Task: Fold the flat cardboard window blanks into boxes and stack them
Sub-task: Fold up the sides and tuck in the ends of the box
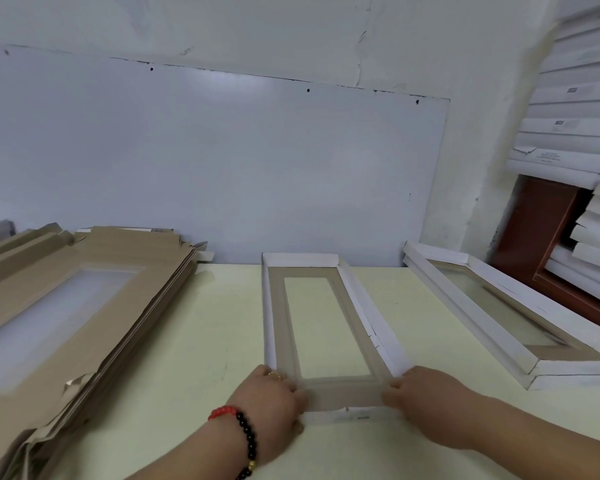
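A half-folded box [321, 327] lies in the middle of the pale green tabletop [205, 341], with its long side running from near to far. Its left, right and far walls stand up white around the brown frame and the clear window. The near flap [340, 417] lies low, almost flat on the tabletop.

The left hand [274, 396] holds the near left corner of the box. Its fingers [297, 393] are curled over the brown edge, and the thumb is below, at the white flap. A ring is on one finger, and a bracelet [246, 434] of red and black beads is on the wrist. The right hand [426, 400] holds the near right corner in the same way, with curled fingers on the brown edge.

On the left lies a thick pile of flat blanks [84, 299], brown side up, each with a window. On the right, near the wall, two finished boxes [506, 317] lie one on the other, well apart from the hands. Behind them, at the far right, many white boxes [575, 109] are stacked high beside a red-brown door [541, 230].
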### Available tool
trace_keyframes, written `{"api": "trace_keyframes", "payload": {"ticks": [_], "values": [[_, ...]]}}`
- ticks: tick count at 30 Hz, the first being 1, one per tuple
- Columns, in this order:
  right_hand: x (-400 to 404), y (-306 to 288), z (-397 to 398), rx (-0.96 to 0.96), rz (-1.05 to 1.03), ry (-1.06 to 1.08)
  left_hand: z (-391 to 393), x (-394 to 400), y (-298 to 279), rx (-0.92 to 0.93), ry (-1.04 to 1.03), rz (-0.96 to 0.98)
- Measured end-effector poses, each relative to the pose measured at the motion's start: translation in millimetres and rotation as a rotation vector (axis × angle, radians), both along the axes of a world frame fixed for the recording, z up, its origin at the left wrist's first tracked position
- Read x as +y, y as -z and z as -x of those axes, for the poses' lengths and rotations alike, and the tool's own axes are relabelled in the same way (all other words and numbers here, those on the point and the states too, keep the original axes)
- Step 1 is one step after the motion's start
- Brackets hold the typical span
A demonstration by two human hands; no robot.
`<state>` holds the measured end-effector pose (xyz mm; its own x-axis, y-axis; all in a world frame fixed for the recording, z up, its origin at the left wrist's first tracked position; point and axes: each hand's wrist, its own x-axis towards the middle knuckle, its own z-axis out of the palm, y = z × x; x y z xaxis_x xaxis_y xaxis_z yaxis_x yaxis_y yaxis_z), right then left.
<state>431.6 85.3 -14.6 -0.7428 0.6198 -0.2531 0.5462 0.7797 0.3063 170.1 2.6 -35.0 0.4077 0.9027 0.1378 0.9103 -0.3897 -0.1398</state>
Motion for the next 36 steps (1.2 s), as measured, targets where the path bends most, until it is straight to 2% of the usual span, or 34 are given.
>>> {"api": "trace_keyframes", "payload": {"ticks": [3,6,11,14,18,20,24,36], "values": [[-6.1,4.3,18.4,0.074,-0.033,-0.053,-8.5,-3.0,-4.7,0.033,0.009,0.039],[-18.3,15.5,49.5,0.161,-0.097,-0.205,-28.5,-4.2,0.5,0.023,0.019,0.004],[-21.1,9.8,57.0,0.106,-0.154,-0.297,-7.7,-1.3,-5.0,-0.056,0.079,0.16],[-19.9,-5.3,46.8,0.053,-0.138,-0.358,9.8,2.7,-14.4,0.049,0.147,0.193],[-24.7,-16.8,48.6,0.021,-0.138,-0.306,-2.7,11.3,-22.2,0.231,0.196,0.146],[-25.2,-14.9,51.6,-0.006,-0.009,-0.244,-9.0,16.1,-21.5,0.265,0.178,0.143],[-20.3,-3.5,52.2,-0.025,-0.028,-0.301,-19.4,24.2,-24.2,0.339,0.183,0.179],[-14.4,-4.8,43.6,0.029,0.013,-0.257,-24.6,34.9,-17.6,0.34,0.259,0.236]]}}
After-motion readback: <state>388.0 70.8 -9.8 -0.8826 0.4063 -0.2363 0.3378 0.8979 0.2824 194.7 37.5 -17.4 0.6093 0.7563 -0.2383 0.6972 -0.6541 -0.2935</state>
